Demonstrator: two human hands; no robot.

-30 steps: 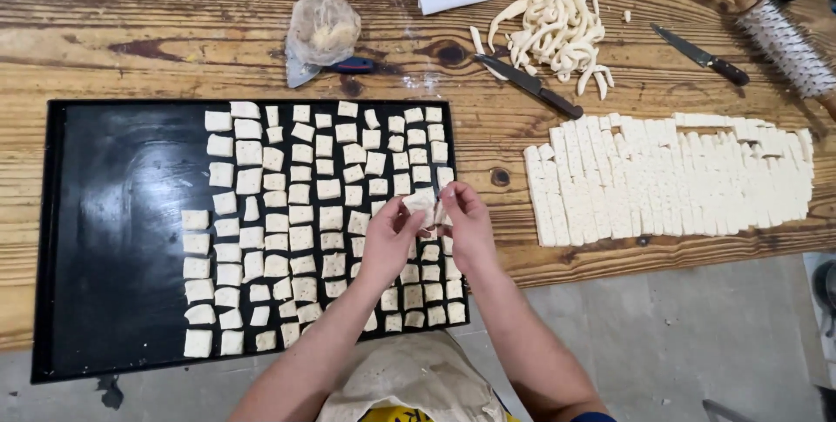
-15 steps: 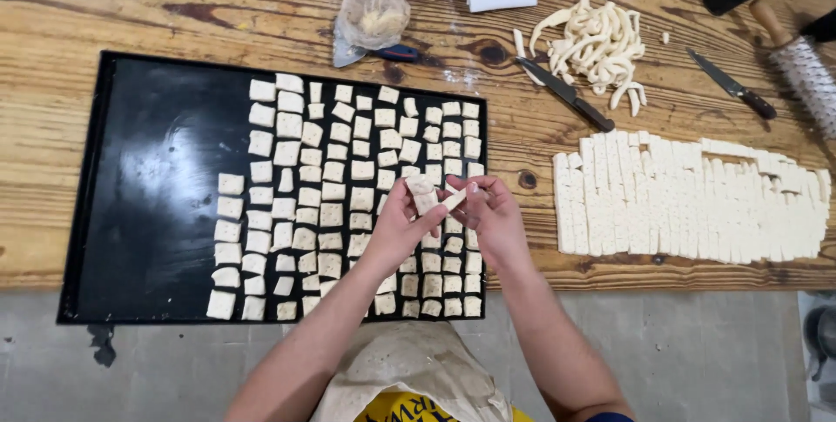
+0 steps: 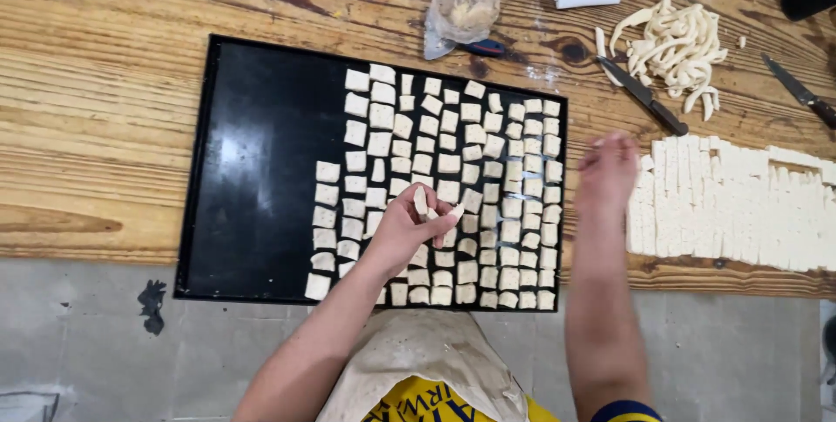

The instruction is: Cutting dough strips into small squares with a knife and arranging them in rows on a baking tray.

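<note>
Over the black tray (image 3: 261, 169) the left hand (image 3: 409, 230) pinches a few small dough pieces (image 3: 433, 213) between thumb and fingertips, just above the filled rows. The dough squares (image 3: 453, 178) cover the right half of the tray in close columns; the left half is bare, so the open ground lies to the left of this hand, and the left hand is the nearer one to it.

The right hand (image 3: 607, 169) hangs past the tray's right edge with fingers loosely spread and nothing seen in it, though it is blurred. It sits between the tray and the slab of cut dough strips (image 3: 740, 204), almost touching the slab's near end. The strips run with their long axis away from the person, laid side by side across the table (image 3: 104, 108), so the supply lies directly right of the right hand.

Farther back lie a heap of dough trimmings (image 3: 675, 47), two knives (image 3: 640, 95) (image 3: 797, 91) and a knotted plastic bag (image 3: 461, 8).
</note>
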